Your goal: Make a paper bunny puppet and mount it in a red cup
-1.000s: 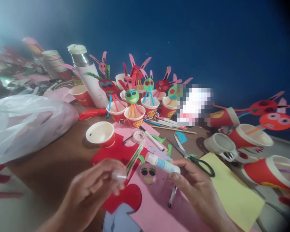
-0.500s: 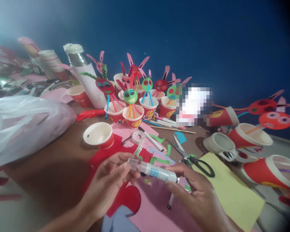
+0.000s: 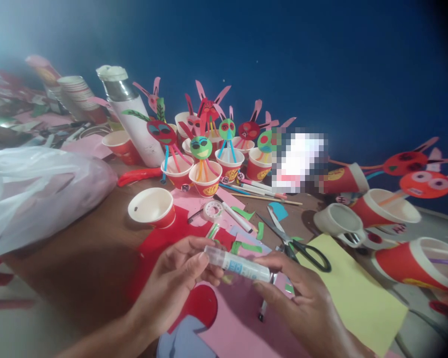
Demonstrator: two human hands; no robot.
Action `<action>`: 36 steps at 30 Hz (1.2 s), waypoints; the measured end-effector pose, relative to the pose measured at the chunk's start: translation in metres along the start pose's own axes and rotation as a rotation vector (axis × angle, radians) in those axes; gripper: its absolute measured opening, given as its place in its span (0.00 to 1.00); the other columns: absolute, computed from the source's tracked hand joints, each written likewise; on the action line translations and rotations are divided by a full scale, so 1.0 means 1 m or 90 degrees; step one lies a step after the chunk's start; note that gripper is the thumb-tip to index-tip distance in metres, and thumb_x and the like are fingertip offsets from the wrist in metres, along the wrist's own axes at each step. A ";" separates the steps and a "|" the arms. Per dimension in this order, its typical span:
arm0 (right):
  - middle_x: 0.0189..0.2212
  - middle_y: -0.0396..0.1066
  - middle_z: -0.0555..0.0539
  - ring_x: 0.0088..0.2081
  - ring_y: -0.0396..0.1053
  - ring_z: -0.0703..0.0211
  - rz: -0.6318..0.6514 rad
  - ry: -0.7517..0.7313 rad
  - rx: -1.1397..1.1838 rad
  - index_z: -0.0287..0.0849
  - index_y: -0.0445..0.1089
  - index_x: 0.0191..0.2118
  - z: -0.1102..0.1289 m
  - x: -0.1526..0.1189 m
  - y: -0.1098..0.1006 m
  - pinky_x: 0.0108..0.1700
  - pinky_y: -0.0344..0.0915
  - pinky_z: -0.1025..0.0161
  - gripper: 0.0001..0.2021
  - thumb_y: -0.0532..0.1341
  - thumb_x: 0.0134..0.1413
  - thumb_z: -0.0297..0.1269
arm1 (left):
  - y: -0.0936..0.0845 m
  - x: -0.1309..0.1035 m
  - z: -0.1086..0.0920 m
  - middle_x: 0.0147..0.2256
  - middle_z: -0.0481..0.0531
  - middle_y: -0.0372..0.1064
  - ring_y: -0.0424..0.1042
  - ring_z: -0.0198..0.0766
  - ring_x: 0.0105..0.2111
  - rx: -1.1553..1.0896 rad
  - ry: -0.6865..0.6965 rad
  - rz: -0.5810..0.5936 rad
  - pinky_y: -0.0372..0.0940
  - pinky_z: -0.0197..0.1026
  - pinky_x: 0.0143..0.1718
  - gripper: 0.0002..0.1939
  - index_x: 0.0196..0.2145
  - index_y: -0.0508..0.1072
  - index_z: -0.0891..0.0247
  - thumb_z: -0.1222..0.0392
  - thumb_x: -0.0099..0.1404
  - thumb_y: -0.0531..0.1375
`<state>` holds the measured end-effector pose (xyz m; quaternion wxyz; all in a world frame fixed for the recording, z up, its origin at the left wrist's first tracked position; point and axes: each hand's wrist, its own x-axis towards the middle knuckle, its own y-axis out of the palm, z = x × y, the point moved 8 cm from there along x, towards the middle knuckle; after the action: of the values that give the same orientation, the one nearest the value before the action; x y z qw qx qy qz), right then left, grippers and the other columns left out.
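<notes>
I'm looking at a craft table, likely a classroom or home hobby corner: beyond my left hand (image 3: 171, 288) stand red paper cups (image 3: 151, 207) holding paper-faced straw figures (image 3: 200, 149); scissors (image 3: 302, 248) and coloured paper sheets (image 3: 358, 298) lie right of my right hand (image 3: 306, 308).

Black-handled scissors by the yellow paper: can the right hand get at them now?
Probably not at once: the right hand grips the glue stick. The black-handled scissors lie uncovered just beyond it.

Dim, soft overall. Hazy white glare washes the upper left of the frame; the right edge darkens to black. Edges blur and bend.
</notes>
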<state>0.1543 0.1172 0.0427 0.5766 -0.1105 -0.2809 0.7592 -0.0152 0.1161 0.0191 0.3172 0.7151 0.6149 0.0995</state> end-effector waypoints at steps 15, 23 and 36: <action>0.29 0.73 0.53 0.26 0.69 0.63 -0.007 0.032 0.010 0.48 0.69 0.39 0.003 -0.004 0.003 0.29 0.64 0.69 0.07 0.57 0.54 0.37 | -0.003 -0.002 0.017 0.36 0.50 0.76 0.73 0.33 0.25 -0.055 -0.039 -0.013 0.68 0.35 0.30 0.06 0.33 0.76 0.61 0.62 0.55 0.65; 0.31 0.73 0.52 0.31 0.69 0.62 0.029 0.049 0.024 0.47 0.70 0.38 0.003 0.003 -0.002 0.32 0.63 0.68 0.07 0.59 0.52 0.38 | 0.002 0.001 0.011 0.31 0.53 0.74 0.72 0.36 0.28 0.052 -0.081 0.032 0.68 0.36 0.30 0.08 0.35 0.75 0.63 0.58 0.57 0.63; 0.33 0.71 0.46 0.32 0.69 0.55 -0.158 0.064 -0.564 0.43 0.71 0.38 -0.074 0.034 -0.085 0.30 0.59 0.63 0.11 0.54 0.57 0.41 | 0.011 0.000 -0.022 0.25 0.51 0.69 0.68 0.35 0.27 0.621 0.147 0.121 0.63 0.33 0.28 0.10 0.24 0.71 0.63 0.63 0.62 0.55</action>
<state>0.2491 0.1858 0.0346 0.5734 -0.3486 -0.5610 0.4848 -0.0182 0.1231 0.0427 -0.1342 0.8169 0.5533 -0.0922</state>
